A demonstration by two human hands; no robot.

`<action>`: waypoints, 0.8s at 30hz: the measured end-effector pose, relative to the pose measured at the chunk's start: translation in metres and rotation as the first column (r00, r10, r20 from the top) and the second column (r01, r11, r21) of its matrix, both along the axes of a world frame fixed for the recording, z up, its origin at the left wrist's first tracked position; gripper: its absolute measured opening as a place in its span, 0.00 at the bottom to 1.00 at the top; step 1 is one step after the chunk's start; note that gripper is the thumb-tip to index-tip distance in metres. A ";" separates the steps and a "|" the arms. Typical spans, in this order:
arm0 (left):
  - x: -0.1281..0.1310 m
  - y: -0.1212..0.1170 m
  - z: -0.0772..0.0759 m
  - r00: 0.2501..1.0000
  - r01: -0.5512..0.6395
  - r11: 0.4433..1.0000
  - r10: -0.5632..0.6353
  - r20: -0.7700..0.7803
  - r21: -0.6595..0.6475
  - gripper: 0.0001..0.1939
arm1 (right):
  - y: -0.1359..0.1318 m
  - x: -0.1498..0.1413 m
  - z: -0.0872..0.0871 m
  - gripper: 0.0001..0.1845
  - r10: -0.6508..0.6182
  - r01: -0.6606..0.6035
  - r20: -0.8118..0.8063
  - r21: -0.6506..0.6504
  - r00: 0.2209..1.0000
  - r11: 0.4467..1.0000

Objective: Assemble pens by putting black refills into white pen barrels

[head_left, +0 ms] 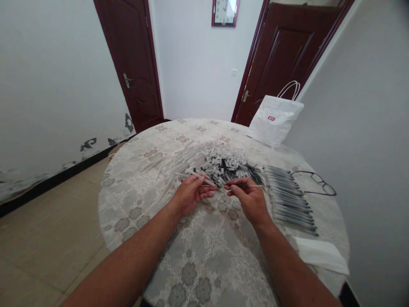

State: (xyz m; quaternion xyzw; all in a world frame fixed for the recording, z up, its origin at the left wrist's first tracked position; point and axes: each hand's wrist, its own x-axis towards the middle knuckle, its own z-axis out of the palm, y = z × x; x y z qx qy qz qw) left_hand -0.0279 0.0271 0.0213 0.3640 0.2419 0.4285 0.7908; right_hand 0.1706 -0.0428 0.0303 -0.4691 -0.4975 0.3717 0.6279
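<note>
My left hand point(191, 192) pinches a white pen barrel point(203, 177) between thumb and fingers, the barrel slanting down to the right. My right hand point(247, 196) is closed on a thin pen refill point(258, 186), whose pale end sticks out to the right. Both hands are close together, just above the near edge of a pile of pen parts. White barrels point(188, 160) lie to the left in that pile, with short white caps point(236, 154) and small black pieces point(225, 168) in the middle. Dark thin refills point(254, 174) fan out at its right end.
Right of the pile lies a row of grey pens point(289, 198), with eyeglasses point(319, 184) beside them. A white paper bag point(276, 117) stands at the back right. White folded paper point(321, 255) lies near the right front of the round table point(194, 256) with its patterned cloth.
</note>
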 end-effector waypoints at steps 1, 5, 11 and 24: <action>0.000 0.000 0.000 1.000 0.010 1.000 -0.010 0.016 -0.007 0.08 | -0.001 -0.005 -0.001 0.11 0.009 -0.009 0.000 0.008 1.000 1.000; 0.000 0.000 -0.003 0.997 0.023 0.999 -0.020 0.071 -0.030 0.07 | -0.005 -0.012 -0.004 0.11 0.018 -0.017 -0.004 0.037 1.000 0.999; -0.001 -0.001 -0.002 0.994 0.031 0.999 -0.026 0.103 -0.045 0.07 | -0.007 -0.014 -0.004 0.09 0.011 -0.011 0.001 0.065 1.000 0.998; 0.000 -0.002 -0.001 0.993 0.052 0.997 -0.045 0.110 -0.064 0.07 | -0.007 -0.013 -0.009 0.05 -0.034 0.004 0.173 0.168 0.984 0.986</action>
